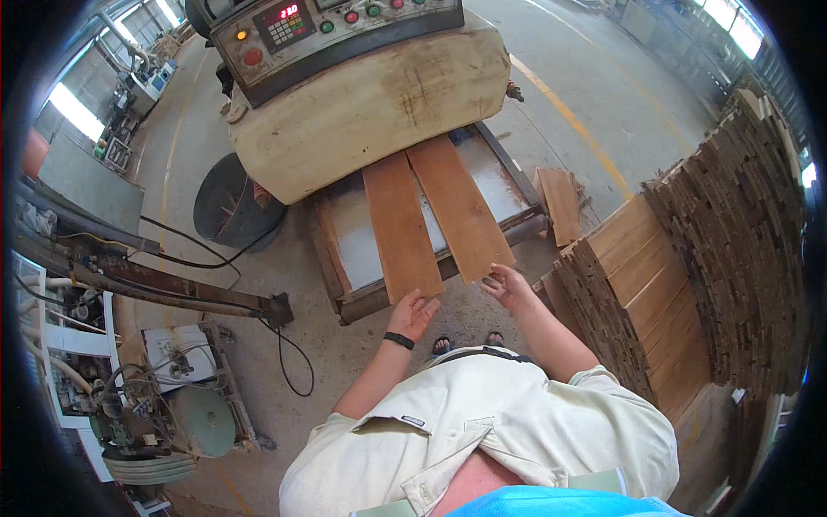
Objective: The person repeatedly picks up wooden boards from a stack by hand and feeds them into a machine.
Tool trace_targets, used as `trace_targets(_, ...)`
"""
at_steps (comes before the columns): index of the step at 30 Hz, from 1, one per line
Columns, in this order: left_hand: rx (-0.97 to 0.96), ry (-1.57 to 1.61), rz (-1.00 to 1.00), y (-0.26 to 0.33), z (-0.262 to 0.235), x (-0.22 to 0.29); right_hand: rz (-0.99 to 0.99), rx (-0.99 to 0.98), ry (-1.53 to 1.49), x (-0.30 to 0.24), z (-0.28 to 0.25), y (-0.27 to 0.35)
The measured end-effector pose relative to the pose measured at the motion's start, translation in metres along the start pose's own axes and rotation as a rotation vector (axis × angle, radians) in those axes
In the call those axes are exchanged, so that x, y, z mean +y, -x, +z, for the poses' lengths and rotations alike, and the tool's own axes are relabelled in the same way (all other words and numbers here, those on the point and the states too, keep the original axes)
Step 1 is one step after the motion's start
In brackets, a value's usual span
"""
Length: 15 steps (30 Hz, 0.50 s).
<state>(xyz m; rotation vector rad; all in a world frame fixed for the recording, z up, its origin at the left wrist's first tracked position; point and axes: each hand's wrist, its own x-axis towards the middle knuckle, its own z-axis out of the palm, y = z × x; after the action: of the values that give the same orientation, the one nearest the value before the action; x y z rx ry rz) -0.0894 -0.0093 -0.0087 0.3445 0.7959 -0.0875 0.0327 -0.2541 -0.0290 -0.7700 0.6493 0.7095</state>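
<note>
Two brown wooden boards lie side by side on the metal feed table [353, 228] of a large machine, their far ends under its body. My left hand [413, 313], with a black wristband, touches the near end of the left board [401, 226] with spread fingers. My right hand [506, 284] rests its fingertips on the near end of the right board [457, 207]. Neither hand is closed around a board.
The machine's cream housing [370, 103] and control panel [319, 26] rise ahead. A tall stack of boards [655, 293] stands at my right, with more piled behind. A black bin [231, 202], cables and a motor unit [185, 405] sit at left.
</note>
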Motion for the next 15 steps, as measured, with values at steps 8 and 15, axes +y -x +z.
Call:
trace_targets(8, -0.012, 0.182, -0.016, -0.013, 0.007, -0.006, 0.023, -0.080, 0.046, -0.015, -0.012, -0.001)
trace_targets(15, -0.121, 0.160, 0.099, -0.033, 0.027, -0.012, 0.079, -0.213, 0.031, -0.041, 0.010, -0.025)
